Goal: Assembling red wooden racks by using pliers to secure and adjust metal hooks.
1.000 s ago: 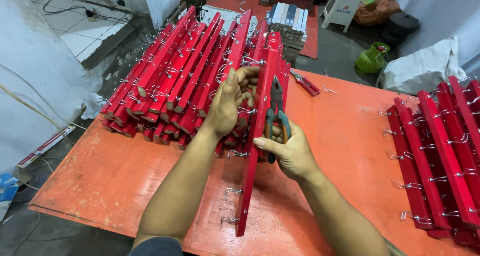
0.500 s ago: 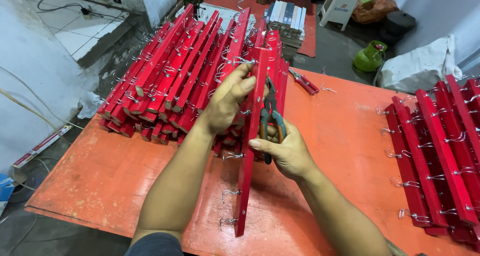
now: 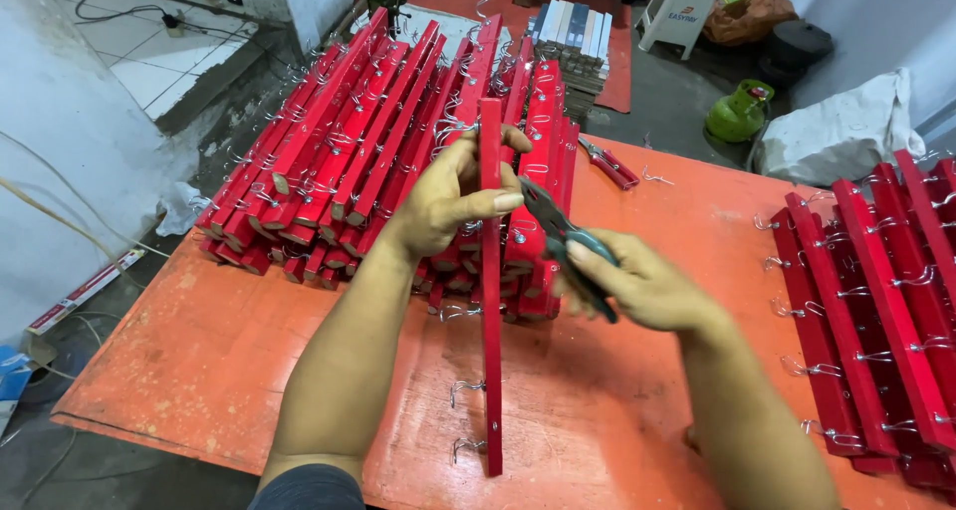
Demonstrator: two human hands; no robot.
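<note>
Above orange table [image 3: 229, 371], left hand [image 3: 448, 196] gripping red strip [image 3: 491, 351], right hand [image 3: 642, 286] holding pliers [image 3: 558, 231]

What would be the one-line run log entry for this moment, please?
left hand: grips red strip | right hand: holds pliers at strip | surface: orange table | behind: red strip pile

Green gas cylinder [image 3: 739, 112], white sack [image 3: 836, 136]

I hold a long red wooden slat [image 3: 491, 301] on edge, running from the lower centre of the frame up to mid-frame, metal hooks along its left side. Green-handled pliers [image 3: 563, 243] meet it right of centre.
</note>
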